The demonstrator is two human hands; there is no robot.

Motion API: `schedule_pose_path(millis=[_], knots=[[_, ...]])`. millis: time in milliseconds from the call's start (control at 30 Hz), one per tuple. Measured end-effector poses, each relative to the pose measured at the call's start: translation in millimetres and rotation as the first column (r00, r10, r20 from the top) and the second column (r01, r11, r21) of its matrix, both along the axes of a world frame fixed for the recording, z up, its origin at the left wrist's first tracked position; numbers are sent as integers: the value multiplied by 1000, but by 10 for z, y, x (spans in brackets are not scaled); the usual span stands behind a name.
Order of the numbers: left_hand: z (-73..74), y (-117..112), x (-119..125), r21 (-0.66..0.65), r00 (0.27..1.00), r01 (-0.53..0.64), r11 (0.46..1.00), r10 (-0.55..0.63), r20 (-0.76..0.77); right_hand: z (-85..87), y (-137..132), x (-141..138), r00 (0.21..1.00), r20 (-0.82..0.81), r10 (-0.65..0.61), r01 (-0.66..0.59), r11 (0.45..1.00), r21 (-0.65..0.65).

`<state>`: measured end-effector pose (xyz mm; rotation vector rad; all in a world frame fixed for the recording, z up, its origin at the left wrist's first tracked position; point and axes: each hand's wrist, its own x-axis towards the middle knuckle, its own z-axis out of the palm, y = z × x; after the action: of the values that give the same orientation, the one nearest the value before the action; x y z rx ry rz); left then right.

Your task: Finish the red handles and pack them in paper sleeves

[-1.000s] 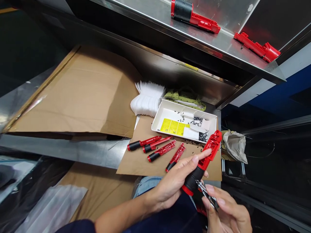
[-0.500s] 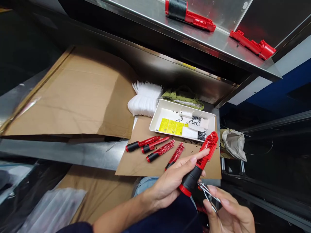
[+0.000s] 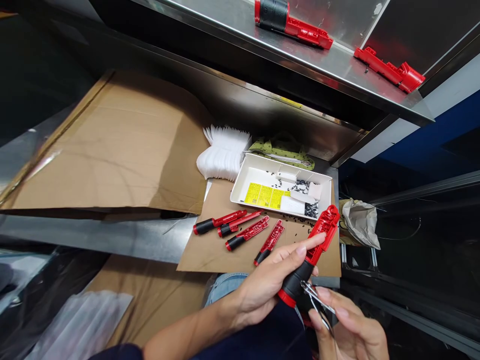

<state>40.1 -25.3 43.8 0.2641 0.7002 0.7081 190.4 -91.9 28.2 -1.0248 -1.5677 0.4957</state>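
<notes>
Red-and-black handle half-shell [image 3: 307, 265], tilted (hollow side showing), steel pliers [image 3: 317, 300] beside it

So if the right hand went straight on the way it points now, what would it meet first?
Probably the black grip of the red-and-black handle held in the left hand, just beyond the small metal pliers in the right hand; depth is hard to judge from this view.

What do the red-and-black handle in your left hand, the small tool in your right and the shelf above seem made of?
The red-and-black handle looks like glossy moulded plastic, judging by its ribbed red shell; its black grip seems matte rubber, though that's hard to confirm. The small tool looks like polished steel, from its bright glints. The shelf looks like stainless steel, with mirror-like reflections.
</notes>
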Motion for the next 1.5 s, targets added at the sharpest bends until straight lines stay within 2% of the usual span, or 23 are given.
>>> schedule_pose_path(millis=[167, 267, 367, 433, 500, 667, 800, 867, 1033, 1267, 1433, 1500], knots=[[-4, -1, 2, 4, 1000, 17, 1000, -17, -3, -61, -46, -46, 997, -15, -73, 73, 997, -12], [19, 8, 0, -17, 1000, 30, 999, -30, -2, -111, -31, -44, 987, -66, -146, 150, 986, 66], [36, 17, 2, -47, 1000, 30, 998, -29, 4, -101, -3, 64, 994, -43, -95, 102, 979, 179], [36, 20, 6, -64, 1000, 12, 998, -11, 16, -68, 5, 117, 998, -22, -53, 56, 980, 190], [29, 21, 11, -64, 1000, 6, 998, -4, 29, -36, -2, 92, 993, -70, -92, 101, 984, 147], [10, 17, 11, -45, 1000, 14, 999, -13, 20, -23, -58, -177, 965, -147, -218, 215, 976, -37], [21, 20, 13, -26, 1000, 22, 999, -22, 11, -42, -79, -229, 950, -169, -263, 259, 965, -44], [32, 25, 18, -15, 1000, 24, 1000, -24, 1, -39, -70, -171, 959, -124, -255, 252, 967, -36], [36, 18, 16, 21, 999, 41, 999, -41, -2, -1, -26, -17, 991, 30, -133, 132, 991, 26], [33, 10, 27, 35, 999, 39, 999, -39, 2, -13, -1, -61, 992, -3, -124, 124, 991, 53], [22, 8, 43, -32, 999, 30, 999, -29, 32, -50, 27, 83, 994, 48, -94, 79, 964, 253], [16, 6, 42, -35, 999, 9, 999, -8, 37, -60, 16, 91, 993, 33, -114, 102, 961, 256]])
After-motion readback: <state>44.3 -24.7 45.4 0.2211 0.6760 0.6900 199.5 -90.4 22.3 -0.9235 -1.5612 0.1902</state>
